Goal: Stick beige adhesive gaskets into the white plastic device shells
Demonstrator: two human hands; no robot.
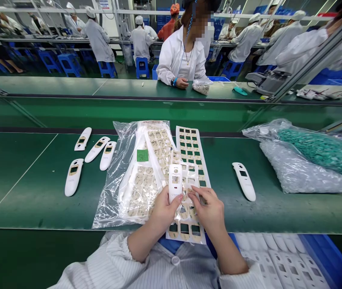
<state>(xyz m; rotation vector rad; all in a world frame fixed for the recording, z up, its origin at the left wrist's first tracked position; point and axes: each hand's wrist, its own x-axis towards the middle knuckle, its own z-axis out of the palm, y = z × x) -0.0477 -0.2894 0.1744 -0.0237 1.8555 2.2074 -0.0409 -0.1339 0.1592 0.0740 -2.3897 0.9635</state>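
Left grip [163,205] — white casing [175,180], lower end inside

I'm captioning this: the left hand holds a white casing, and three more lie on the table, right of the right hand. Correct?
Not three: the head view shows one loose casing there, right of the right hand. The left hand does hold a white casing.

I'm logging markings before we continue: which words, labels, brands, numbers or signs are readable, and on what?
No text is readable.
Green label at the clear plastic bag: too small.
White casing in the left hand: faint print, too small.
Background notice: blurred.
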